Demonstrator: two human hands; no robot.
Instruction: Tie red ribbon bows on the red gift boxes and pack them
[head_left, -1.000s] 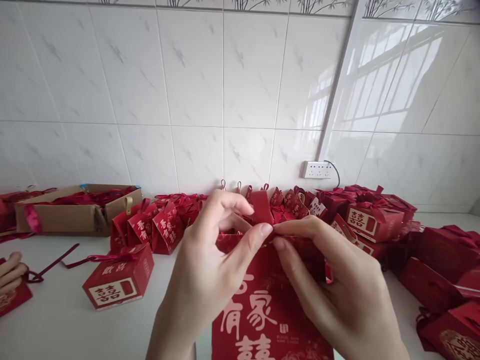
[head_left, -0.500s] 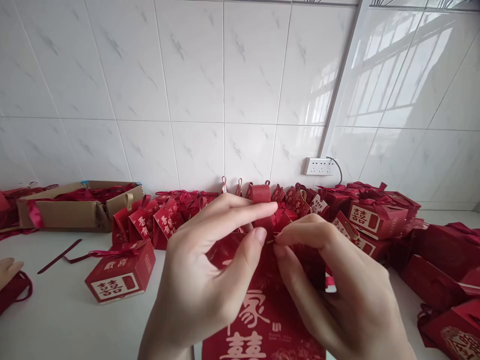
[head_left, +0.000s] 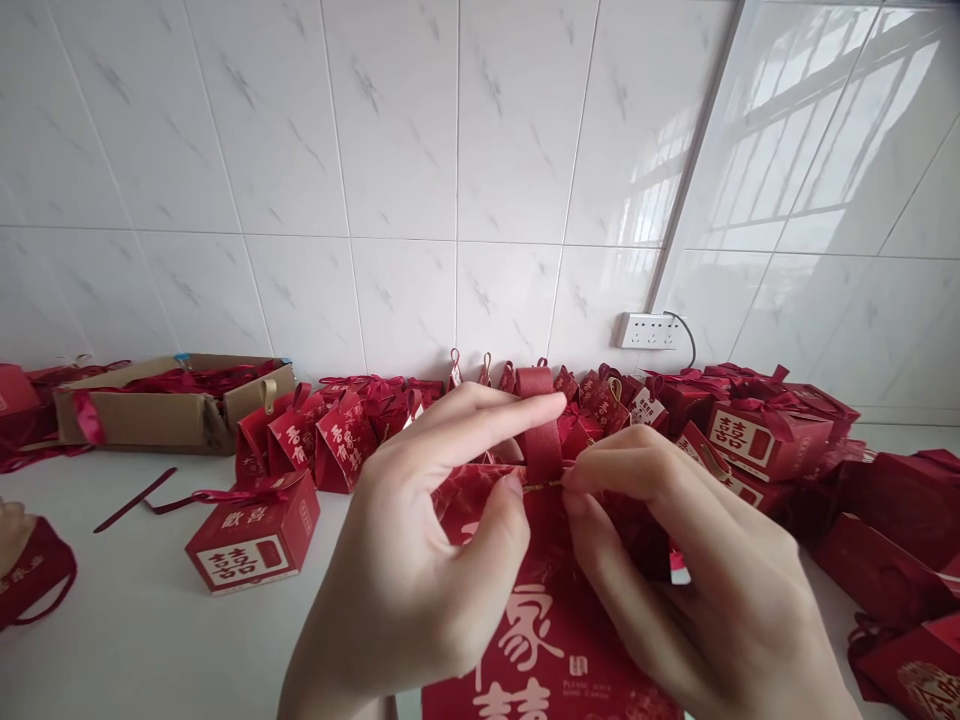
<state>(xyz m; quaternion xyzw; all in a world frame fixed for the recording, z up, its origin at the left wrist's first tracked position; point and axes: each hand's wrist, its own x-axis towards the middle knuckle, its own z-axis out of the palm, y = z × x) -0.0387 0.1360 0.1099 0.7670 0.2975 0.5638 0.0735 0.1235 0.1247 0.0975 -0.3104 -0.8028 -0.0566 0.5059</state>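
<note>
A red gift bag (head_left: 525, 560) with pale Chinese lettering stands upright in front of me, a loop handle (head_left: 541, 430) rising from its top. My left hand (head_left: 427, 530) grips the bag's top edge, its thumb on the front and a fingertip partly visible behind; the index finger stretches across the handle. At the foot of the handle runs a thin gold cord or wire (head_left: 543, 486). My right hand (head_left: 675, 540) pinches its right end between thumb and index finger. The back of the bag is hidden.
A cardboard box (head_left: 142, 420) of dark red ribbons stands at back left. A ribboned red box (head_left: 255, 535) sits left of me. More red boxes (head_left: 772, 440) are heaped right. Another person's hand (head_left: 13, 535) holds a red item at left. A power strip (head_left: 651, 331) is on the wall.
The view has shifted slightly, so the scene sits further right. More of the gold strand shows between my hands. Both hands keep nearly the same pose at the bag's top.
</note>
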